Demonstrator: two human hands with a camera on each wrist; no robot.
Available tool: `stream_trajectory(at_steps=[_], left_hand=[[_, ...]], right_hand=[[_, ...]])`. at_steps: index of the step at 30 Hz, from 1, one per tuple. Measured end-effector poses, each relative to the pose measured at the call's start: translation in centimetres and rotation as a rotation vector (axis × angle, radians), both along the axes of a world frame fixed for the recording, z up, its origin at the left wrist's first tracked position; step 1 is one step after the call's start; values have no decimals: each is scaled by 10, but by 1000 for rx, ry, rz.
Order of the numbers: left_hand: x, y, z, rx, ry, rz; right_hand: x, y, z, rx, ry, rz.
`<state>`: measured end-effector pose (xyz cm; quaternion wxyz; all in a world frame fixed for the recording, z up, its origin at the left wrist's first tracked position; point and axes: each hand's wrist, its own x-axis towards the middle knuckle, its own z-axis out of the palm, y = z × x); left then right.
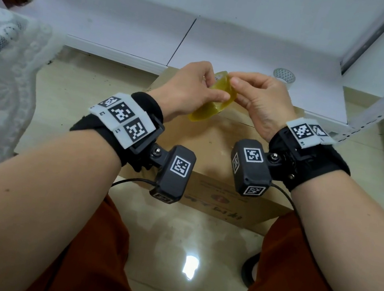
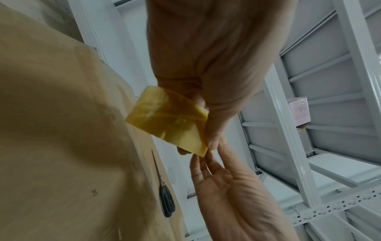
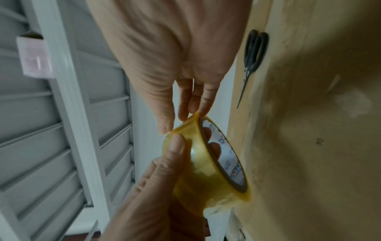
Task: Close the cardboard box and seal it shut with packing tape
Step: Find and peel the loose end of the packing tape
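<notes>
Head view: tape end being found over the closed box

One box (image 1: 222, 140) sits on the floor between the knees, flaps down; its cardboard looks stiff yet light, best steadied by pressing on top. Two rolls are in sight: a yellowish tape (image 1: 214, 98) held above the box and a pale spare roll (image 1: 284, 76) behind. One pair of scissors (image 2: 164, 195) lies on the box. Left hand (image 1: 189, 89) grips the roll, fingers through its core. Right hand (image 1: 258, 98) pinches the rim, likely picking at the loose end. Film looks thin, sticky, easily creased.
</notes>
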<state>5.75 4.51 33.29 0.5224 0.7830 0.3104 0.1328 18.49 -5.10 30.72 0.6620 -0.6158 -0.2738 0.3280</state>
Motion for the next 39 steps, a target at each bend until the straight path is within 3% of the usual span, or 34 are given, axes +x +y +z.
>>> stream_trajectory(at_steps=[4, 16, 23, 29, 39], left_hand=[[1, 2, -4, 61, 23, 14], [4, 0, -12, 210, 77, 4], [4, -1, -10, 227, 99, -10], [4, 1, -9, 206, 95, 6], [3, -2, -9, 197, 89, -18]], right_hand=[[-9, -1, 4, -60, -148, -44], [-9, 3, 1, -209, -307, -26], [-14, 4, 1, -224, -250, 26], [-14, 3, 4, -139, -93, 16], [-11, 4, -1, -136, -117, -5]])
